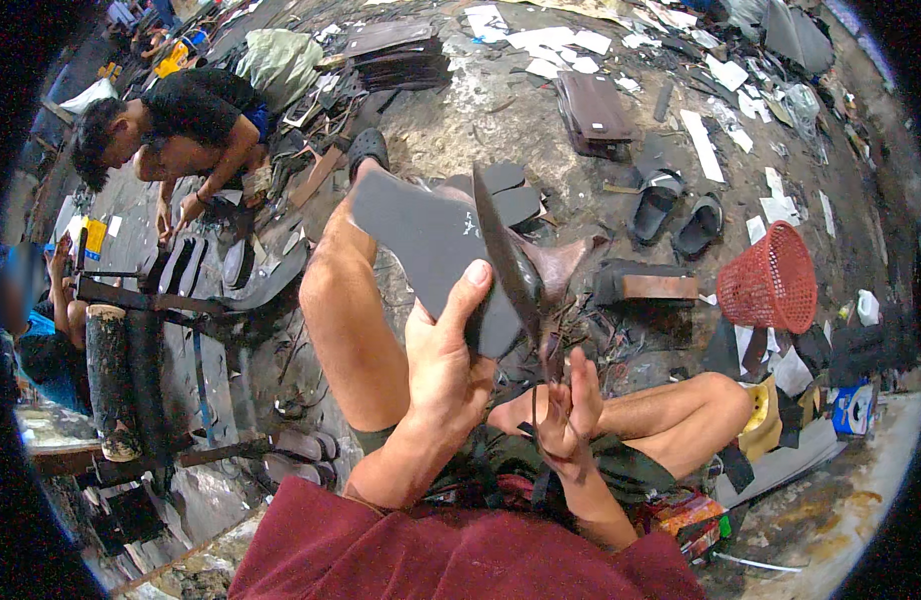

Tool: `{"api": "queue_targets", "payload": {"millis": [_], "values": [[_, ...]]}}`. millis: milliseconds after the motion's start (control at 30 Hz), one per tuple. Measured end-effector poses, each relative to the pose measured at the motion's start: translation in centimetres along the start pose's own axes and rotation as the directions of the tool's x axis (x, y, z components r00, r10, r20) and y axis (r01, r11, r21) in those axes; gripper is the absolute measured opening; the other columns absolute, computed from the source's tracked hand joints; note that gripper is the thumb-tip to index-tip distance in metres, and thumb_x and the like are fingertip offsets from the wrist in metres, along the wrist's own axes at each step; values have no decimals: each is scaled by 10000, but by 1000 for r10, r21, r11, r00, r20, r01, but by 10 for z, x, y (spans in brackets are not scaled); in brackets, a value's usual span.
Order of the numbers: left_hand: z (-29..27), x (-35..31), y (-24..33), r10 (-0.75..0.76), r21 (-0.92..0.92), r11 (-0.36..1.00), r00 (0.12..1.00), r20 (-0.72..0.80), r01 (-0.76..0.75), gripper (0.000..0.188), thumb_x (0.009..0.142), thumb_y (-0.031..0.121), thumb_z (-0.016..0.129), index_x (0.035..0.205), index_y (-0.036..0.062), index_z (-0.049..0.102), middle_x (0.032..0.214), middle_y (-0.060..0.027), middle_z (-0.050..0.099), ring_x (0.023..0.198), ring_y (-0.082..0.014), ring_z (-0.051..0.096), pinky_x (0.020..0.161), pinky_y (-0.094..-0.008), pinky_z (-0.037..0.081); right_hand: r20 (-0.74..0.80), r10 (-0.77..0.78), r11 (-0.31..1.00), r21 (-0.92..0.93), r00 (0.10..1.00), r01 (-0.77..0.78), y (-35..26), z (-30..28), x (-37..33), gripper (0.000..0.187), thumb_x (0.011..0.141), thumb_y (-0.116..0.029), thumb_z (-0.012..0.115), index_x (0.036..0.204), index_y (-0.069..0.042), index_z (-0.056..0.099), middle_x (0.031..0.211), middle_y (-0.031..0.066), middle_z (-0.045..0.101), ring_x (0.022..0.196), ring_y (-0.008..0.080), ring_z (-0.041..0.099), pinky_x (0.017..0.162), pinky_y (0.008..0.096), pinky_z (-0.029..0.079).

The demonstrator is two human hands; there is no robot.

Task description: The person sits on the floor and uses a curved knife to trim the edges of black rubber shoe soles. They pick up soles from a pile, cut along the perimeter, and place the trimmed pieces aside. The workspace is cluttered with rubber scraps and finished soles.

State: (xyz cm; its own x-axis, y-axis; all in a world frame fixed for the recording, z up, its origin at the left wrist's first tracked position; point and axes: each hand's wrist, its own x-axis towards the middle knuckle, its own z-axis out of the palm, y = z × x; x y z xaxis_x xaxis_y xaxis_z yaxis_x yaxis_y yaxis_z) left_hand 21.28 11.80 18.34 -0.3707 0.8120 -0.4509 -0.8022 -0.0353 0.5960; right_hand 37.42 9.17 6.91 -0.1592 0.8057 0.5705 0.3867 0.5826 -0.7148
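My left hand [446, 365] grips a flat, dark grey sheet piece [411, 220] with curved edges and small white marks. Its thumb presses on the upper face, the fingers lie beneath. Along the sheet's right edge rises a long, curved, pointed dark brown strip [506, 255]; whether it is joined to the sheet I cannot tell. Its narrow lower end runs down past my right hand [573, 410], whose fingers stretch upward, palm turned toward the strip. Beyond lies a shiny brown flap [561, 265], partly covered by the strip.
A dark block with a brown side [659, 287], black sandals [657, 205] and a red basket [769, 278] stand to the right. Stacked brown sheets [593, 112] lie ahead among scraps. At left, another person [196, 120] bends over sole-shaped pieces [186, 262] near a dark metal bar.
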Motion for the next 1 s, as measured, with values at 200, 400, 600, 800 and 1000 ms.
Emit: {"api": "queue_targets", "payload": {"millis": [200,400,600,800,1000], "values": [[-19,-1,-1,61,66,996,989,-134,-52,362,913,303,709,1190,90,614,1116,-28,661,1026,-186,629,907,-358,521,157,53,998,-26,986,-50,12,-22,-50,411,1008,-144,487,1390,2,526,1012,198,609,827,345,579,706,422,470],[-41,-3,-18,41,126,992,994,-103,-28,532,853,287,734,1289,50,539,1194,-71,633,1096,-229,615,956,-393,515,336,177,984,-56,925,-168,-11,-51,-18,365,951,-80,570,1311,-44,622,936,162,627,731,302,606,637,398,502],[-72,-5,-19,99,164,982,995,-25,-93,587,783,152,804,1262,22,491,1096,-100,622,943,-209,657,838,-351,575,464,220,969,1,858,-249,-25,-37,15,447,893,-43,620,1339,-77,604,850,127,626,746,302,643,661,389,525],[-97,-4,-21,109,355,929,994,-7,-100,639,758,205,795,1288,16,493,1105,-102,636,947,-216,661,851,-359,560,397,112,979,116,911,-170,-23,7,51,485,880,-38,616,1348,-166,609,869,98,660,769,335,673,671,407,552],[-114,-11,-7,18,356,934,1000,-10,-13,592,747,160,805,1243,19,512,1034,-78,649,907,-190,660,814,-334,562,618,238,909,130,749,-396,-8,1,40,353,970,-29,541,1313,-39,624,820,106,594,694,209,568,655,321,478]]}}
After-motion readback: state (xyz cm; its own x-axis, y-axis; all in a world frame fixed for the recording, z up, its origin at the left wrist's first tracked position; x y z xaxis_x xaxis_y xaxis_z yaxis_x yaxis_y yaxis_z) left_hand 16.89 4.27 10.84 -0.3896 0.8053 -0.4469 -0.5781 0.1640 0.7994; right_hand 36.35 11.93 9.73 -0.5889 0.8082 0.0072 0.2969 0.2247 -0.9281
